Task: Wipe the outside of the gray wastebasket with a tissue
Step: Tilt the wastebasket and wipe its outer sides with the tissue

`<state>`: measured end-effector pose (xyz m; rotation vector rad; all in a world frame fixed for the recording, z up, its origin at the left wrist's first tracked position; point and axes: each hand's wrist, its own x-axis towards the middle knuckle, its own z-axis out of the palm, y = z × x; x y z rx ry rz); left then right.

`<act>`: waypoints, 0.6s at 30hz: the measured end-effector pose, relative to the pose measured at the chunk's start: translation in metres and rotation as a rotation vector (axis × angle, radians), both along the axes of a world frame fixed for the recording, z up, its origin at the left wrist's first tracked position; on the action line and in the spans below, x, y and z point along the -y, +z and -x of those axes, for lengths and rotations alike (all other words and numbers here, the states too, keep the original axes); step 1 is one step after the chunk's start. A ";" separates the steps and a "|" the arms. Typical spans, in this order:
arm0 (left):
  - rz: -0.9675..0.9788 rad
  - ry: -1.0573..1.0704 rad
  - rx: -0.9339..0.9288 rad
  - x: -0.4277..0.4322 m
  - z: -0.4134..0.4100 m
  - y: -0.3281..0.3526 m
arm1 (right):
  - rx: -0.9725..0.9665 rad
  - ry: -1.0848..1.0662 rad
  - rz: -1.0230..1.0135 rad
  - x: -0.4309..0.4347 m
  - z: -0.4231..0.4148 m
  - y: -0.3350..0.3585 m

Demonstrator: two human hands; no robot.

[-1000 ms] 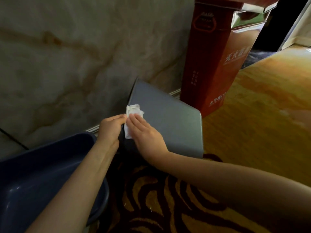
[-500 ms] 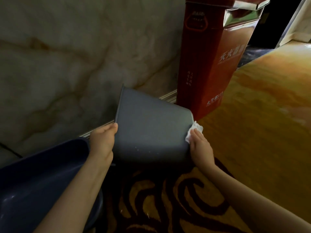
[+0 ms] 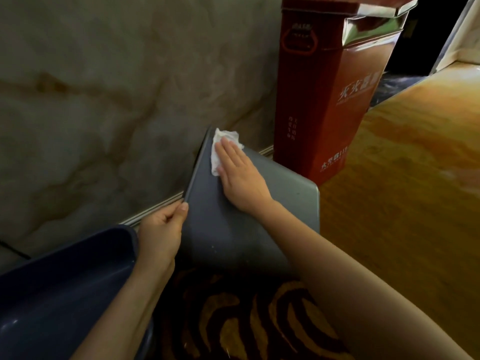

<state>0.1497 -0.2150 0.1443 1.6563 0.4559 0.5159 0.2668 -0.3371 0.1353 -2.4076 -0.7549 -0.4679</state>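
The gray wastebasket [image 3: 249, 211] lies tipped on the floor by the marble wall. The left hand [image 3: 159, 235] pinches its rim, while the right hand [image 3: 240, 175], fingers flat together, presses a white tissue [image 3: 220, 146] near the far rim corner.

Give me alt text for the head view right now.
A right hand presses a white tissue flat against the upper side of a tipped gray wastebasket, while the left hand grips its rim. A red box stands behind it by the marble wall; a dark blue bin sits at left.
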 end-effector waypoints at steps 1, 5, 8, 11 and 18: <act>-0.006 -0.006 0.006 0.001 -0.001 0.001 | -0.007 -0.012 -0.010 0.010 -0.005 -0.001; 0.046 -0.013 0.021 0.002 -0.002 0.002 | -0.174 -0.178 -0.072 0.073 -0.020 -0.027; 0.103 -0.009 0.009 0.002 -0.002 0.004 | -0.329 -0.345 -0.073 0.118 -0.015 -0.056; 0.118 -0.016 -0.017 0.002 -0.002 0.005 | -0.430 -0.419 -0.101 0.130 -0.016 -0.064; 0.143 0.019 -0.058 0.000 -0.005 0.004 | -0.073 -0.021 -0.047 0.041 0.030 -0.032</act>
